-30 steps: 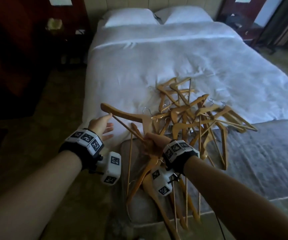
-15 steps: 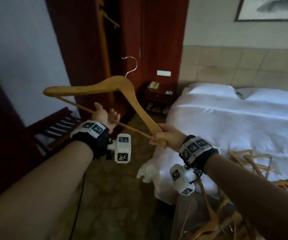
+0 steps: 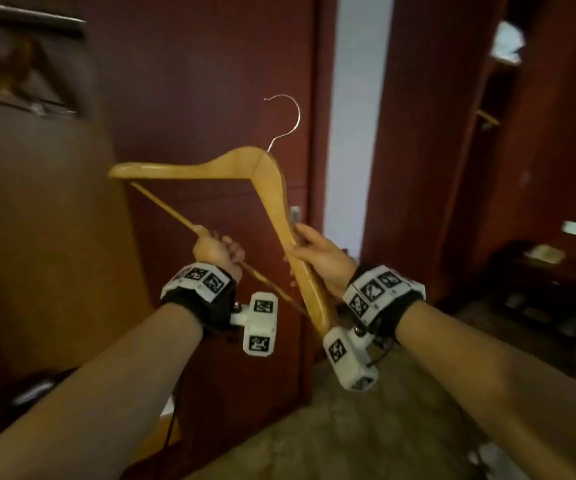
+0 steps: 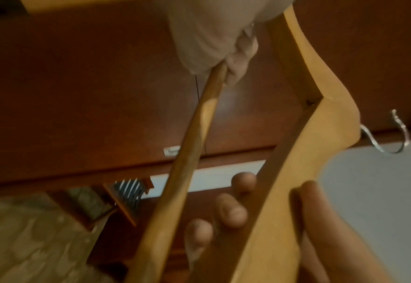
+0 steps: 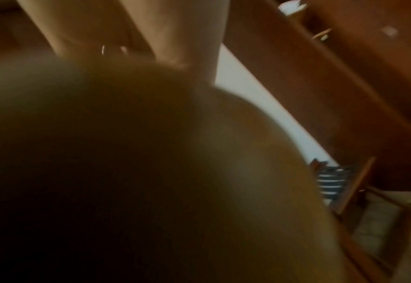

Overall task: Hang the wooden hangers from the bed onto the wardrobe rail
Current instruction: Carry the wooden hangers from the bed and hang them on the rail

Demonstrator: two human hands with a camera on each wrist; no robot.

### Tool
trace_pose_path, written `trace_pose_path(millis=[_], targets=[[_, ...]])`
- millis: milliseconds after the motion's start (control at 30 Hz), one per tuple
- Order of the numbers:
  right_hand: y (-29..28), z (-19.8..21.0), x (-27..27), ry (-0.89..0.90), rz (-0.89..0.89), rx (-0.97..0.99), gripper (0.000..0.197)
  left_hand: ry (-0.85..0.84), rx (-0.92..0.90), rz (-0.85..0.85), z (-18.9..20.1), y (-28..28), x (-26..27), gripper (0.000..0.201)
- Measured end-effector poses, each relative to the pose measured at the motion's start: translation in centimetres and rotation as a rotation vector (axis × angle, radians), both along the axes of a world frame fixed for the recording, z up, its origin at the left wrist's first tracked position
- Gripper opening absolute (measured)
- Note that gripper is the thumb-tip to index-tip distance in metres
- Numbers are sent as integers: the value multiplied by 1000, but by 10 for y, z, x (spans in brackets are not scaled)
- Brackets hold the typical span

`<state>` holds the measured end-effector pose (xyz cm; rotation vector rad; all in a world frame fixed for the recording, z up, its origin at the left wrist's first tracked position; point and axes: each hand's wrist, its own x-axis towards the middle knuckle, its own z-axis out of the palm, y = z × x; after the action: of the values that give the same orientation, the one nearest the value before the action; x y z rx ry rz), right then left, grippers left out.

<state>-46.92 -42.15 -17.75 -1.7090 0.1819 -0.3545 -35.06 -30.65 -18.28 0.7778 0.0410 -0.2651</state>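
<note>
Dark red wardrobe panels (image 3: 210,81) now fill the frame — the bed has swung out of view. Your left hand (image 3: 217,249) grips the wooden hanger (image 3: 272,188) by its bar, right hand (image 3: 317,252) its arm, centre frame — rail not yet visible.

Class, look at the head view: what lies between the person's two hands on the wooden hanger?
In the head view, open air with the red-brown door behind. The left hand holds the bottom bar, the right hand the sloping arm of the hanger; they do not touch.
</note>
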Motion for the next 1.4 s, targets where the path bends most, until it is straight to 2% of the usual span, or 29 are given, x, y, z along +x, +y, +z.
trace_pose_path(millis=[133,233,267,333,400,500,567,667,767,1033,1200,1333,1400], targets=[[89,-2,79,-38,154,-28,55,30,116,108,-7,104,66,44],[150,0,138,-14,264,-41,57,64,393,142,-10,174,116,46],[169,-1,158,-4,286,-45,59,78,500,127,-13,196,133,53],[202,-4,197,4,307,-65,61,52,692,139,-17,235,168,72],[229,-5,236,-6,310,-78,62,-6,805,209,-14,269,200,76],[252,-3,295,-29,255,-106,61,-65,884,334,-3,309,251,74],[260,2,335,-5,201,-85,58,-50,871,390,5,327,286,72],[265,11,395,59,129,-87,54,-60,871,460,18,347,341,71],[265,20,448,103,47,-81,62,-159,810,483,33,353,395,78],[256,69,556,43,-163,-52,48,-562,780,397,94,324,502,62],[257,98,593,-38,-280,-14,64,-785,824,369,133,309,552,69],[261,123,613,-108,-372,-20,61,-996,742,372,160,303,584,87],[260,133,619,-126,-412,-45,60,-1066,690,355,168,300,596,86]])
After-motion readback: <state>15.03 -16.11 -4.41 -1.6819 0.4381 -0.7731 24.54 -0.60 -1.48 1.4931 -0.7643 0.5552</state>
